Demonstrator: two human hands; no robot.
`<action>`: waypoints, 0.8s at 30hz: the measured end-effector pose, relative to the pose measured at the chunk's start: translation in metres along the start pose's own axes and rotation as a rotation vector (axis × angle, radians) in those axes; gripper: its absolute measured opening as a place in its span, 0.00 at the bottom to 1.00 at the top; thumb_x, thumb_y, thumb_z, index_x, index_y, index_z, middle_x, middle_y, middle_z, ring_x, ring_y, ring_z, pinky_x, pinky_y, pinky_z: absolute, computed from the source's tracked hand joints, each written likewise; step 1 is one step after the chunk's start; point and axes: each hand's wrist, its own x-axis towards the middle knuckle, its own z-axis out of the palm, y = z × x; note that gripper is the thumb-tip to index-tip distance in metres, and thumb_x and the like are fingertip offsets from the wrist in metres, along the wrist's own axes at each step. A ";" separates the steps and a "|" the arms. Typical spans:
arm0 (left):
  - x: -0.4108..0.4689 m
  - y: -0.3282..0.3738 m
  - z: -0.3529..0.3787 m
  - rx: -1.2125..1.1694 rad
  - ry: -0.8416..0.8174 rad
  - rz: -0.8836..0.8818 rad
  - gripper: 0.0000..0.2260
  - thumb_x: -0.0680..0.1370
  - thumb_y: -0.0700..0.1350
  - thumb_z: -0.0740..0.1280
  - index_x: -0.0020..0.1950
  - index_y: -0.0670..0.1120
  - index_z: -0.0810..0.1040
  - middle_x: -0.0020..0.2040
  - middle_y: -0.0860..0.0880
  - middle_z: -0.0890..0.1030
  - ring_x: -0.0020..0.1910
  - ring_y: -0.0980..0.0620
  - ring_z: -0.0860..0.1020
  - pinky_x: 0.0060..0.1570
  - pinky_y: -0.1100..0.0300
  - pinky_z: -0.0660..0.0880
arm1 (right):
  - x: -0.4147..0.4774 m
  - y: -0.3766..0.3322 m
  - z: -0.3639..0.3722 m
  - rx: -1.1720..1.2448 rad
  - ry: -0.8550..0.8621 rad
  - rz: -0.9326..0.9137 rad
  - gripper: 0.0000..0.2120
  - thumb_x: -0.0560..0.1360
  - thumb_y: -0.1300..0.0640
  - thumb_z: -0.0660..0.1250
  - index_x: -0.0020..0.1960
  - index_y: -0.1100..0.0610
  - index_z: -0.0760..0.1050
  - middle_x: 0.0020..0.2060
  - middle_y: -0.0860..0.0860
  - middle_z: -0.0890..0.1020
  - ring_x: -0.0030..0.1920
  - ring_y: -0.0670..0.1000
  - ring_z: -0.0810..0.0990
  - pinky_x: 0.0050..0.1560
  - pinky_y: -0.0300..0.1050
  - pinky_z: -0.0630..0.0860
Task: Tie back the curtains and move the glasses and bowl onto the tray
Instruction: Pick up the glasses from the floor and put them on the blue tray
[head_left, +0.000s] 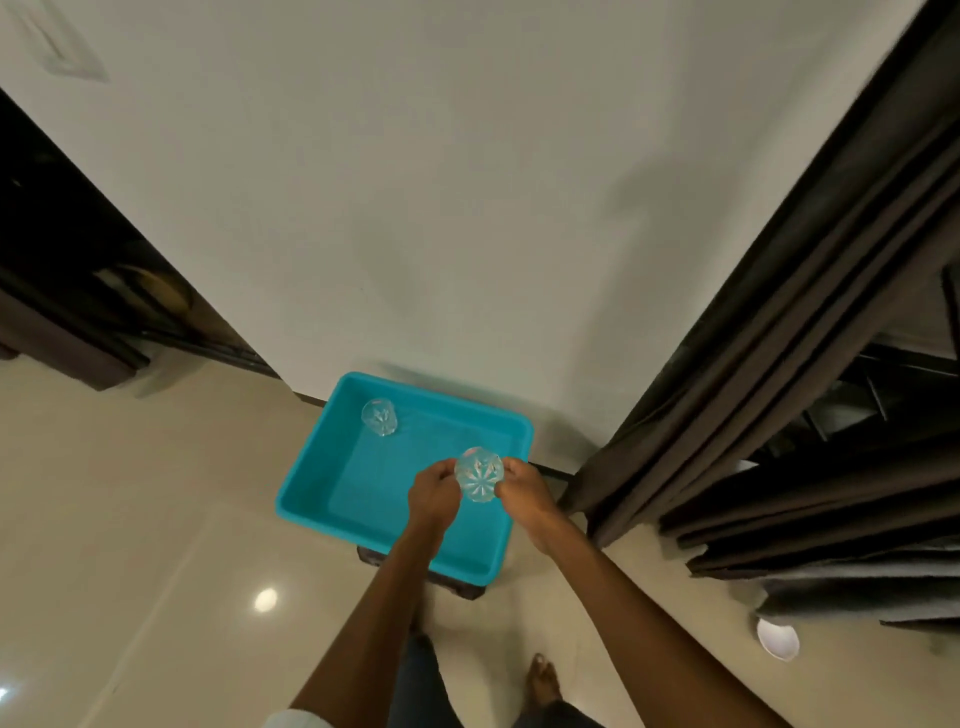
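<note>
Item 1: clear cut-glass tumbler (478, 475), held above the turquoise rectangular plastic tray (311, 486) between left hand (434, 498) and right hand (524, 491), fingers of both curled against its sides. Item 2: a second clear cut-glass tumbler (380, 417), upright in the tray's far-left corner. Item 3: white round bowl (777, 639) on the beige tiled floor (130, 519), beside the dark brown pleated curtain (769, 374) (well apart from the tray).

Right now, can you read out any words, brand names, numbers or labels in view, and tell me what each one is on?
None: no readable text shows anywhere.
Blue tray: plain, no label visible.
Glass in the tray: only a cut pattern, no print.
Glass held between the left hand and right hand: cut star pattern, no lettering.
White bowl on the floor: blank.
Wall plate, top left: too blurred to tell.
</note>
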 end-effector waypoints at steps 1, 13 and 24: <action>0.011 -0.002 -0.004 0.000 -0.013 -0.002 0.08 0.74 0.38 0.67 0.47 0.47 0.85 0.44 0.48 0.86 0.42 0.50 0.79 0.47 0.52 0.77 | 0.007 -0.003 0.007 -0.008 0.006 0.012 0.13 0.78 0.63 0.60 0.59 0.55 0.78 0.52 0.56 0.83 0.43 0.49 0.78 0.40 0.44 0.72; 0.154 -0.034 -0.078 0.084 -0.150 -0.119 0.15 0.77 0.37 0.63 0.59 0.46 0.84 0.56 0.45 0.85 0.59 0.42 0.81 0.63 0.48 0.76 | 0.103 -0.047 0.121 0.017 0.122 0.191 0.11 0.76 0.62 0.64 0.56 0.54 0.79 0.51 0.52 0.83 0.50 0.53 0.82 0.45 0.46 0.76; 0.261 -0.041 -0.082 0.097 -0.293 -0.078 0.16 0.78 0.38 0.61 0.59 0.49 0.83 0.56 0.46 0.85 0.59 0.43 0.80 0.61 0.49 0.74 | 0.203 -0.049 0.157 0.163 0.203 0.245 0.12 0.75 0.65 0.65 0.53 0.53 0.81 0.51 0.53 0.85 0.43 0.49 0.80 0.39 0.42 0.72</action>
